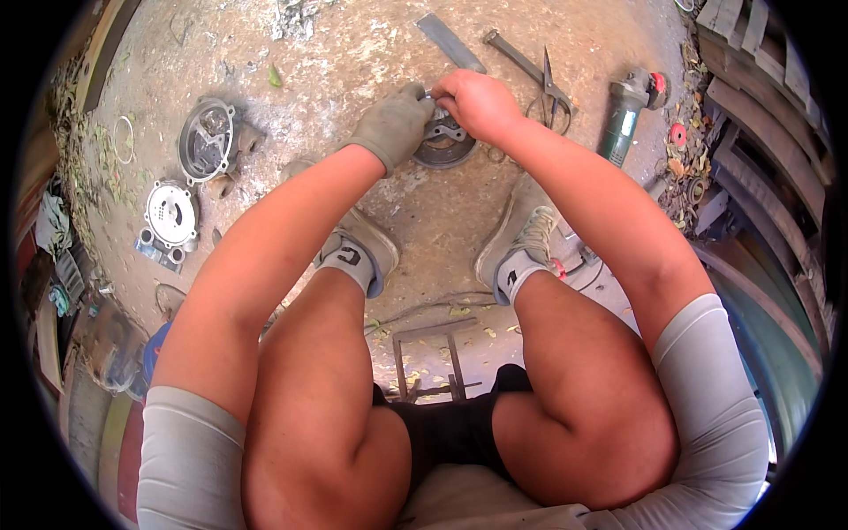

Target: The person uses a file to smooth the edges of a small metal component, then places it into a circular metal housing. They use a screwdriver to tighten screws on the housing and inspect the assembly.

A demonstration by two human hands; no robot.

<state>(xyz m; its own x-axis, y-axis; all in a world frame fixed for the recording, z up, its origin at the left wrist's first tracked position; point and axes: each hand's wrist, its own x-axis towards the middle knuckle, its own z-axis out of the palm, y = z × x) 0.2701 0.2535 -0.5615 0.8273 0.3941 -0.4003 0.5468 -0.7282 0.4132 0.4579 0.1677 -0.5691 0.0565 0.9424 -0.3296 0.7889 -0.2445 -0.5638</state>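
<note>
My left hand (389,125), in a grey-green work glove, has its fingers closed above a round dark metal housing (446,155) on the ground. Bare, my right hand (480,102) meets it there with thumb and fingers pinched together. Something small and light-coloured seems to be between the fingertips, too small to name. The gloved hand and the fingers cover part of the housing; its inner ribs show below them. A pair of scissors (552,95) with dark blades lies just right of my right hand.
Beyond my hands lie a flat metal bar (450,42) and a hammer (514,57). To the right are a green angle grinder (621,124) and a red ring (677,134). Another metal housing (183,152) and a pale round cover (170,231) sit at left. My shoes (375,243) flank the work.
</note>
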